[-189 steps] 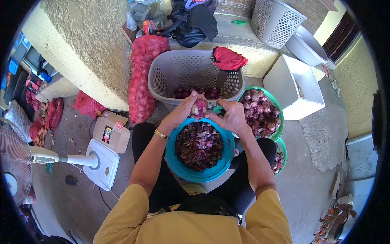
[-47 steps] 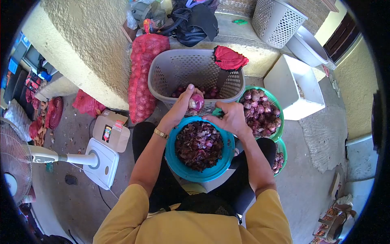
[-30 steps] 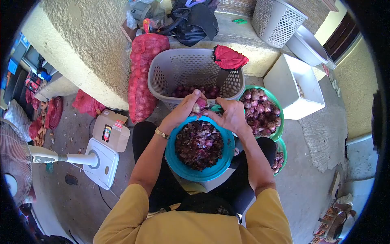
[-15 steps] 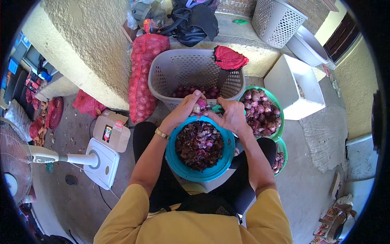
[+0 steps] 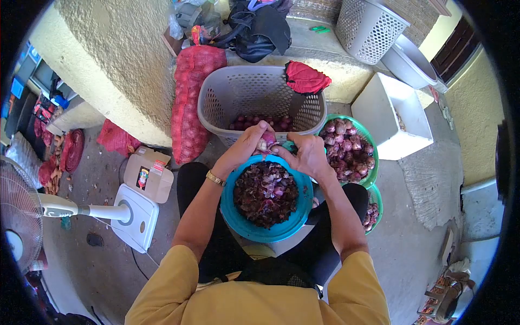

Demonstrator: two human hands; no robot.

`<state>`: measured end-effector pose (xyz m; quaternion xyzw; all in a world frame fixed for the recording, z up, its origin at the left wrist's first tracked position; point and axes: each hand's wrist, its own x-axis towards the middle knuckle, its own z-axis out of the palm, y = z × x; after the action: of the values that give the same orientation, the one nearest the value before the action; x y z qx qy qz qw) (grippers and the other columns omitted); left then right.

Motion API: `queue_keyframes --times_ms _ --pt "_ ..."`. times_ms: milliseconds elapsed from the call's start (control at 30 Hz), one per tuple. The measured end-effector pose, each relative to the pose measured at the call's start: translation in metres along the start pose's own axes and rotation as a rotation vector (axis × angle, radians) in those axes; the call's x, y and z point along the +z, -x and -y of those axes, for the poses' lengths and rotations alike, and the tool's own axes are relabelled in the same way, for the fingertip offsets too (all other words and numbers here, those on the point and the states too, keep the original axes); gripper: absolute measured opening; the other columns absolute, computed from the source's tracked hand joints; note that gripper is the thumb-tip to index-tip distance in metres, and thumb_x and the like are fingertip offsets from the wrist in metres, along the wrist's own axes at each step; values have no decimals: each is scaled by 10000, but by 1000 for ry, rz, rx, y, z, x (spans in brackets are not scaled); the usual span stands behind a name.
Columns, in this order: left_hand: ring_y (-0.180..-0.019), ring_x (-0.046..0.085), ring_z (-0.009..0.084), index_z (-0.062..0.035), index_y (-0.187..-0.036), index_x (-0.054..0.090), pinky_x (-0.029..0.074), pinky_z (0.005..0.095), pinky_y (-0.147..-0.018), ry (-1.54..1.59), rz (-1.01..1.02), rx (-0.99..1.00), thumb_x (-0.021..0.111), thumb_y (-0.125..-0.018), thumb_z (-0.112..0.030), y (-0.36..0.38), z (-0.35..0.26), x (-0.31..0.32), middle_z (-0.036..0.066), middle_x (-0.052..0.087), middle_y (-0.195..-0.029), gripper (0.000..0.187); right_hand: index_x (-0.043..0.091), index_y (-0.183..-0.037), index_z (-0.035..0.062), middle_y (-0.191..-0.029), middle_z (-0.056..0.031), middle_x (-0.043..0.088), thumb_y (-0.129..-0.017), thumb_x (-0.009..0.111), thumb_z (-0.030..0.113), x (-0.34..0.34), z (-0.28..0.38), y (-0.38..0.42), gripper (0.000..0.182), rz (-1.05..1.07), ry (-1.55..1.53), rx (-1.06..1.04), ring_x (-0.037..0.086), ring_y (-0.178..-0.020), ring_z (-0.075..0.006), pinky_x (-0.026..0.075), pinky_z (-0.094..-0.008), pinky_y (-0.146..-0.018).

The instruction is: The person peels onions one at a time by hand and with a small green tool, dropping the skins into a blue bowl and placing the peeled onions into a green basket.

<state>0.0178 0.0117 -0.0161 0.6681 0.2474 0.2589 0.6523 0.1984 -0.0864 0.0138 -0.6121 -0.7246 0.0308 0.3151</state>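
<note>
My left hand grips a red onion over the far rim of the blue bowl, which sits on my lap full of dark onion skins. My right hand is closed around a small green-handled knife, its tip at the onion. Just beyond my hands stands a grey laundry basket with peeled onions on its bottom. To my right a green basket holds unpeeled onions.
A red mesh sack of onions leans on the rough wall at left. A fan base and a cardboard box lie on the floor to my left. A white bin, a second green basket and an upturned grey basket are at right.
About 1.6 s ago my left hand held the onion raised over the grey basket, apart from my right hand. Both hands have since come together over the blue bowl and stayed there.
</note>
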Motion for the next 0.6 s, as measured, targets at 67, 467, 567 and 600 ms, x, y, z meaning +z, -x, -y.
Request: queue_keyframes --times_ms 67,467,567,600 --pt "-727 536 73 -47 -946 603 456 231 -641 58 11 -39 259 -1036 -531 1 -1 0 -6 563 -810 601 602 -686 25 -537 -156 540 -770 774 421 2 2 0 440 -85 -29 -67 579 -517 -351 444 -401 -480" --pt "-677 534 71 -57 -927 588 451 223 -610 59 -86 -33 237 -1018 -582 -1 -1 1 -11 570 -757 638 615 -660 56 -567 -147 584 -729 770 509 -7 3 2 484 10 -1 -234 618 -573 -364 494 -430 -537" --pt "-704 554 73 -43 -972 597 482 232 -653 162 -78 -52 312 -1025 -542 -4 5 -2 10 601 -819 578 607 -653 60 -575 -140 591 -673 793 553 -9 1 4 527 105 14 -182 623 -575 -355 498 -429 -545" --pt "-704 556 77 -43 -974 597 484 234 -653 163 -96 -44 304 -1019 -559 -5 4 -2 13 601 -817 596 607 -653 60 -575 -140 591 -673 793 553 -9 1 4 527 105 14 -182 623 -575 -355 498 -429 -545"
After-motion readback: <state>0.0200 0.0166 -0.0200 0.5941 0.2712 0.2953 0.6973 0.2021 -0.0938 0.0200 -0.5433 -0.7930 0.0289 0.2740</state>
